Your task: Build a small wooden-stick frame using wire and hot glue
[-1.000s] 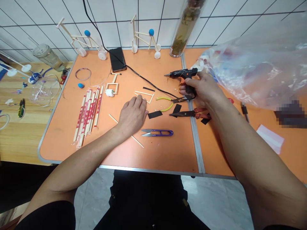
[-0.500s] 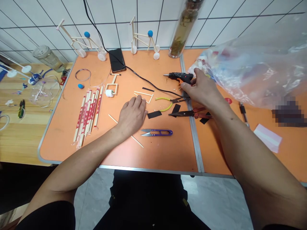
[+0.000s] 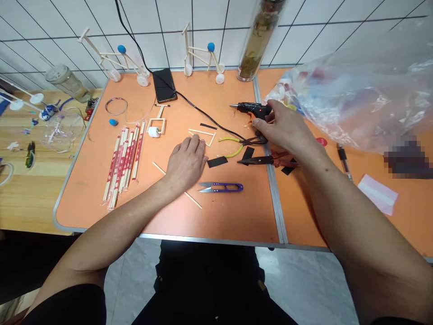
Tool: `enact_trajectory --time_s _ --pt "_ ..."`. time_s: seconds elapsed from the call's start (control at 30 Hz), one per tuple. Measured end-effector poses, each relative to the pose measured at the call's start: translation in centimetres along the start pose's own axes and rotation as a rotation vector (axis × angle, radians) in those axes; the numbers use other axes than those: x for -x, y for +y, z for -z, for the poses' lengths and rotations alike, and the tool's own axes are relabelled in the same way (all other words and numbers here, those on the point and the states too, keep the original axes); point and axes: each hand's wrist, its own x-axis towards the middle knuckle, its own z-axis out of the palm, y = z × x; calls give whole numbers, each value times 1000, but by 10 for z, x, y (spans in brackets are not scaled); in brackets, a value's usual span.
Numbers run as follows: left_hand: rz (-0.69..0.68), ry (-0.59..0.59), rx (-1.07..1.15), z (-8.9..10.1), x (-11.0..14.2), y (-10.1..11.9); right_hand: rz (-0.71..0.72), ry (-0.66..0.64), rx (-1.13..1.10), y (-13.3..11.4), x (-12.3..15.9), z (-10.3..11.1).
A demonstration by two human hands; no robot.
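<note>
wrapped chopsticks (image 3: 123, 164) lay at left, then the left hand (image 3: 186, 163) rested open, palm down, its fingertips over part of a stick frame (image 3: 210, 133), with purple snips (image 3: 219, 187) nearer and, farther right on the far side, a black glue gun (image 3: 248, 108), nozzle leftward, gripped by the right hand (image 3: 283, 125) beside a plastic bag (image 3: 352, 99).

A tiled wall (image 3: 174, 16) (white) backs the orange table (image 3: 237, 221)

This is a craft workspace: hot-glue gun (image 3: 249, 108) at one o'clock, stick-built tricycle model (image 3: 211, 47) at twelve, wrapped chopsticks (image 3: 126, 158) at nine.
</note>
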Motion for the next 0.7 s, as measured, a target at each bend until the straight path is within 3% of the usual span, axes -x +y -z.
enact_trajectory --time_s 0.33,0.43,0.57,0.7 --pt "19 -8 37 3 1 2 43 -7 -2 12 -2 -2" --pt "16 0 53 5 1 0 72 43 -4 10 0 -2" --pt "86 33 92 17 -3 -16 90 107 -25 -11 10 6" --pt "218 154 222 20 -14 -45 24 177 51 -45 24 15"
